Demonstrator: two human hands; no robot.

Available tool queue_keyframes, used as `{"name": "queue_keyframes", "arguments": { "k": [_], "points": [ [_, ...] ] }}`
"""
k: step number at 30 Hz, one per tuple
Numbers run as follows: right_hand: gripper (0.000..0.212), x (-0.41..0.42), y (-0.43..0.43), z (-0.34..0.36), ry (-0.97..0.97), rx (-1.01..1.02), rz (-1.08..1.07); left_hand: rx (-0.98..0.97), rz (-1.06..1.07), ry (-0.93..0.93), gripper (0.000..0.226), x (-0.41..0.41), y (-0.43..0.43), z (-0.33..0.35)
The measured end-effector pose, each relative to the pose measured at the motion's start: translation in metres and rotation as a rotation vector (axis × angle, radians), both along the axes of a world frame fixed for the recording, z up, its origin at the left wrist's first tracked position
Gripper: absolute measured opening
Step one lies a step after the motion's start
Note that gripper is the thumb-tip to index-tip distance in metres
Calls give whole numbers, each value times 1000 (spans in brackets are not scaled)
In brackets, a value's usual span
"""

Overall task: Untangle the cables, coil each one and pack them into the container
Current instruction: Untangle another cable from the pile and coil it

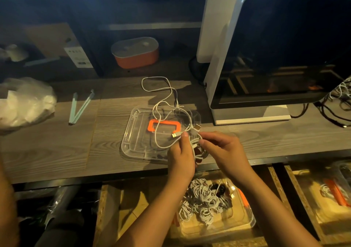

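My left hand [181,156] and my right hand [223,152] both grip a small coil of white cable [195,146] at the front edge of the desk. Its loose length [159,93] trails away over the clear lid [133,140] with an orange frame and loops toward the back. A USB plug [175,134] sticks out beside my left thumb. Below the desk, a clear container [245,226] holds several coiled white cables [201,203].
A white monitor [284,47] stands at the right, with tangled cables [340,95] beside it. An orange lidded box [135,52] sits at the back. A plastic bag [24,102] and pale green sticks [79,106] lie at the left. Another container [332,191] sits lower right.
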State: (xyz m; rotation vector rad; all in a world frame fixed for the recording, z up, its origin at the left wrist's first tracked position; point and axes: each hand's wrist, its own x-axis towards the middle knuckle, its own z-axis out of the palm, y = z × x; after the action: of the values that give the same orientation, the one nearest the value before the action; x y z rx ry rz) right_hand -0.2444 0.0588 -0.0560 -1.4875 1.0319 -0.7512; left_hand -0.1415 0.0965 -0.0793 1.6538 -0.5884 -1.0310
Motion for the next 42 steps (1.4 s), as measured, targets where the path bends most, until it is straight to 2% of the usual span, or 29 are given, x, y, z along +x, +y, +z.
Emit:
{"name": "queue_keyframes", "arguments": {
  "k": [3,7,11,15,19,21,25,32,36,40,42],
  "points": [
    [18,-2,0,-2,36,4,8,-54,-33,-122,40,1,-1,-2],
    [9,-2,0,1,-55,70,-106,-168,-104,-231,38,-3,0,0],
    [13,-4,-1,6,-129,178,-128,-108,-38,-52,47,-3,-4,-8],
    [15,-5,-4,8,-132,255,-112,-42,108,207,41,-12,-6,-15],
    [15,-7,-2,-3,107,-25,42,72,290,560,36,-14,-9,-9],
    [28,-10,-1,-9,177,-92,104,84,317,644,36,-13,-9,-3],
    [48,-13,1,-10,116,-97,160,102,383,753,36,-16,-6,6],
    [39,-7,19,-27,72,-215,-148,68,457,719,39,-25,-6,2],
    [41,-5,31,-37,96,-303,-272,116,492,727,55,-30,-3,1],
    [38,-5,27,-37,42,-206,-165,135,511,836,43,-26,-6,6],
    [36,-9,21,-35,39,-219,-97,191,502,929,39,-25,-8,9]
  ]
}}
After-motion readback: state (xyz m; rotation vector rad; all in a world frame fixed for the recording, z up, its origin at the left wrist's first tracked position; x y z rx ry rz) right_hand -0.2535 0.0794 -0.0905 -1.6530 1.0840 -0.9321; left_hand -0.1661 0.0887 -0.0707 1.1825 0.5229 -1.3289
